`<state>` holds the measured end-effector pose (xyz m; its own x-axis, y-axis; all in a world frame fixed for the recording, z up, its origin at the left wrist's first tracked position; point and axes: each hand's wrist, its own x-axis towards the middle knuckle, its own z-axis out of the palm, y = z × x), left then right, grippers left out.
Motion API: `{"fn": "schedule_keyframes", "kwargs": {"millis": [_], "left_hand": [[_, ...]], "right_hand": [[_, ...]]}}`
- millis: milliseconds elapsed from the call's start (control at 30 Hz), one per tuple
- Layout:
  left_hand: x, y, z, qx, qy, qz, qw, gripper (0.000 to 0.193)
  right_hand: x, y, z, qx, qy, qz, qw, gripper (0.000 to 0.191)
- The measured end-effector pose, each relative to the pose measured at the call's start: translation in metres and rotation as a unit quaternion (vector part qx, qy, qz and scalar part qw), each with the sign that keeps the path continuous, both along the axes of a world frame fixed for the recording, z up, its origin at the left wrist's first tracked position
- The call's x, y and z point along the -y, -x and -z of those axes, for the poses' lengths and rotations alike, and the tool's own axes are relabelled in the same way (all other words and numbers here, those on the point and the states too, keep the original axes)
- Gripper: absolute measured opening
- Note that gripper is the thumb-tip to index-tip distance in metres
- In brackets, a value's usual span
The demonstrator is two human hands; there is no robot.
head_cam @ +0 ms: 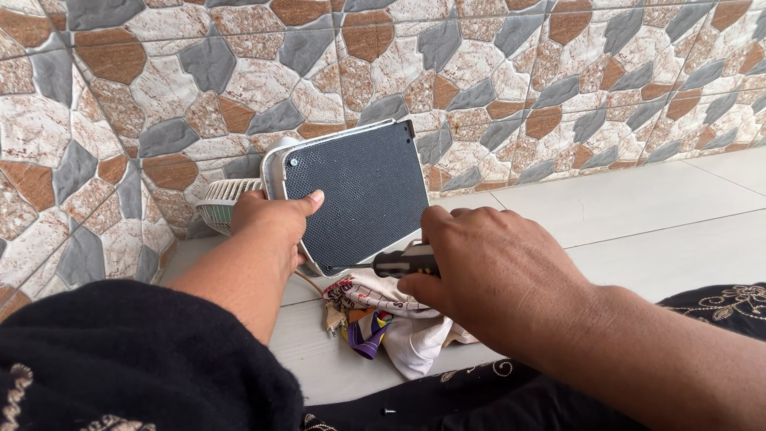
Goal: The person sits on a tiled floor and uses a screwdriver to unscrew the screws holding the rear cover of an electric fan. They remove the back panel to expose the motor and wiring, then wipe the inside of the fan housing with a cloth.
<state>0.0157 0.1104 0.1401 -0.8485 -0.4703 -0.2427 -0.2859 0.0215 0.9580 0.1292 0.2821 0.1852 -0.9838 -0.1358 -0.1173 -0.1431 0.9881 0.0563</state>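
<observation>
**Tipped fan, a driven screwdriver, and small loose parts**

The biggest thing in play is the small white fan [351,191], tipped up on the pale tiled floor [638,215] so its black perforated base panel faces the camera, with the grille end lying beyond the left hand, toward the patterned stone wall [199,72]. The left hand [271,219] is closed on the panel's near-left edge, thumb across the black face, fingers hidden behind. That grip alone appears to keep the fan propped; if it loosens while the tool pushes, the fan could swing or drop onto its grille.

The right hand [487,263] is wrapped shut around the handle of a black screwdriver [403,262], whose thin shaft points left to the panel's lower corner, between the two hands. The tip itself is too small to make out. If it sits crooked in a screw head it may slip, chewing the head or skidding toward the left thumb.

Directly under the right hand lies a crumpled printed cloth [383,307], with the fan's plug [333,318] at its left side. The cord could snag as the fan shifts.

Nearer the person than either hand, a small dark screw [388,412] rests loose on the floor beside dark embroidered fabric; it could easily be nudged away and lost.
</observation>
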Motion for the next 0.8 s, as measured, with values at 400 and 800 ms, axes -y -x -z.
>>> {"fn": "schedule_keyframes", "kwargs": {"millis": [400,800], "left_hand": [[0.0009,0.0038,-0.0014,0.005,0.014,0.003,1.0,0.055],[0.0069,0.0058,-0.001,-0.004,-0.014,-0.013,1.0,0.06]], "right_hand": [[0.0009,-0.0035,-0.001,0.036,-0.004,0.02,0.999,0.05],[0.0043,-0.0047,0.0006,0.045,-0.015,-0.003,0.999,0.049]]}}
